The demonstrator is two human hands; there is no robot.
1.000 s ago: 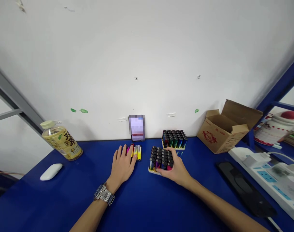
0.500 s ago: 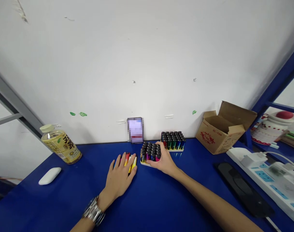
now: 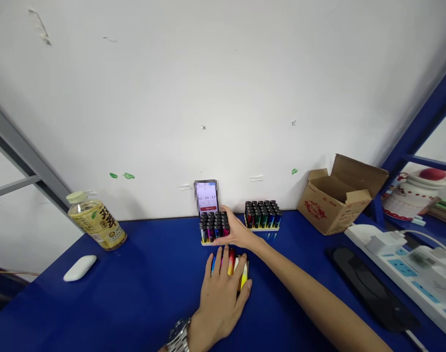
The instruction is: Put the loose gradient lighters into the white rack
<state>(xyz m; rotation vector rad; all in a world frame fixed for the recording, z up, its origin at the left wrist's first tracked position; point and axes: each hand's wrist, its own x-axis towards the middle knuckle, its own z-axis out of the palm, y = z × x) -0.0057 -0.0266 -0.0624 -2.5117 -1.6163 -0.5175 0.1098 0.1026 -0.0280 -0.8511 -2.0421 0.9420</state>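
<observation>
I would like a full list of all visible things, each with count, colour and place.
held lighter tray: one, black-topped lighters, before the phone
second lighter tray: one, black-topped lighters, by wall
loose lighters: several, yellow, red, blue, front centre
phone: one, lit, against wall
tea bottle: one, yellow, left
mouse: one, white, left
cardboard box: one, brown, right
power strip: one, white, far right
black pad: one, right
table: one, blue
wristwatch: one, silver, left wrist
left hand: flat on loose lighters
right hand: grips held lighter tray
</observation>
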